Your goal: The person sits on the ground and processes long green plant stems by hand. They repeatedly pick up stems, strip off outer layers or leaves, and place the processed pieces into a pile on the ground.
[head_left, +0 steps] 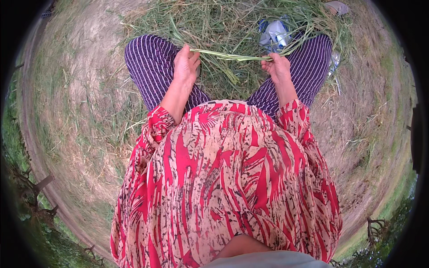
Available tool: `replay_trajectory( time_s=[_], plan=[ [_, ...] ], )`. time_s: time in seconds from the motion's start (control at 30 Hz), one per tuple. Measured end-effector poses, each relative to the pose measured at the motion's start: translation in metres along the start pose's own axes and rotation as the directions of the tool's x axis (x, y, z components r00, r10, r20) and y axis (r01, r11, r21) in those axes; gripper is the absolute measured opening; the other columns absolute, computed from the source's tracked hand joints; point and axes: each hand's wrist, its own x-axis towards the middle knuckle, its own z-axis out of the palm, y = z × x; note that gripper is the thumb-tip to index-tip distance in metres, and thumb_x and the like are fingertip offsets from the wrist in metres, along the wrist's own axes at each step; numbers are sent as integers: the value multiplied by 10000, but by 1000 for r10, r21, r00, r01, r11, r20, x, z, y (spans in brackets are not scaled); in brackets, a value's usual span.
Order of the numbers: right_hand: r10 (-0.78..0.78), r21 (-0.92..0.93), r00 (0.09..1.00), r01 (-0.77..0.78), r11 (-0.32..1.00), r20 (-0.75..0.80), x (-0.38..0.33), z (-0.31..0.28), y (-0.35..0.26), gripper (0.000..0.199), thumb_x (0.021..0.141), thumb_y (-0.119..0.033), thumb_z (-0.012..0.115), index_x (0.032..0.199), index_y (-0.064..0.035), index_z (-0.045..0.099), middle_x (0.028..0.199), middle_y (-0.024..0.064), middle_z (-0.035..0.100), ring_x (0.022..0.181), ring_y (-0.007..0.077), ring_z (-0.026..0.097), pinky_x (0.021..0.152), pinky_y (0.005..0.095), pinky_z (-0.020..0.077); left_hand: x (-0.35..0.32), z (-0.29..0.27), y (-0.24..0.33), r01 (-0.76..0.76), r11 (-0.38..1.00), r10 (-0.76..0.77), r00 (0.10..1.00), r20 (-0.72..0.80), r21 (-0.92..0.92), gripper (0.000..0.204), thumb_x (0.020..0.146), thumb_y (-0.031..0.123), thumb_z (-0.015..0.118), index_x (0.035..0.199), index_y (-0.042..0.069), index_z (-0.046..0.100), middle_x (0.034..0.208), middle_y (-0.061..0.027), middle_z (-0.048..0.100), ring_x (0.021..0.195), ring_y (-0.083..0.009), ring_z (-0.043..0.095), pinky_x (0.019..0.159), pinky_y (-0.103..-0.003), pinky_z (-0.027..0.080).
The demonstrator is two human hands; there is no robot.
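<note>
Close below me hangs one loose blouse printed in red, beige and black, its thin cloth rippling in folds; from its two sleeves come my two forearms; my left grip is pinched together on a single bundle of green grass stems, and my right grip is clamped on it too; I cannot count the separate stems. The bundle lies between my two grips, running nearly straight from one to the other; loose blades stick out past my left grip, and more fan out beyond my right one; the stems look slim, smooth and pale green. My two bent legs wear one pair of dark purple trousers, ruled with thin white stripes; between and beyond the knees spreads one heap of grass, tangled, thin-bladed, green fading to straw; one crumpled white-and-blue plastic bag sits in it near my right knee; farther out lies dry brown ground strewn with wisps, and at the rim show dark, crooked branches, too blurred to count.
</note>
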Motion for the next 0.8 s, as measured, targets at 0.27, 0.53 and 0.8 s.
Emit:
replay_trajectory(
  time_s=[0.27, 0.53, 0.8],
  plan=[
    [51, -98, 997, -44, 994, 66, -4, 4, -11, 142, 800, -87, 538, 850, 36, 489, 710, 126, 579, 538, 190, 588, 424, 274, 486, -6, -3, -15, -674, -13, -53, 738, 672, 739, 375, 860, 272, 488, 1182, 79, 498, 1092, -158, 558, 1080, -294, 496, 937, -409, 325],
    [33, 28, 994, -36, 999, 102, 0, 2, -6, 185, 859, -193, 554, 860, -10, 531, 735, 89, 590, 556, 153, 568, 471, 272, 481, -16, 6, -15, -290, 311, -580, 696, 423, 905, 222, 921, 232, 443, 907, 50, 571, 563, 32, 446, 438, -65, 401, 398, -223, 337],
    [189, -135, 931, -154, 979, 312, -19, 37, 21, 231, 861, -256, 581, 852, -26, 572, 742, 42, 588, 598, 110, 566, 516, 245, 482, -28, 15, -15, 101, 572, -686, 602, 407, 814, 215, 926, 206, 436, 991, 39, 554, 591, 50, 391, 443, -38, 332, 382, -208, 249]
  ],
)
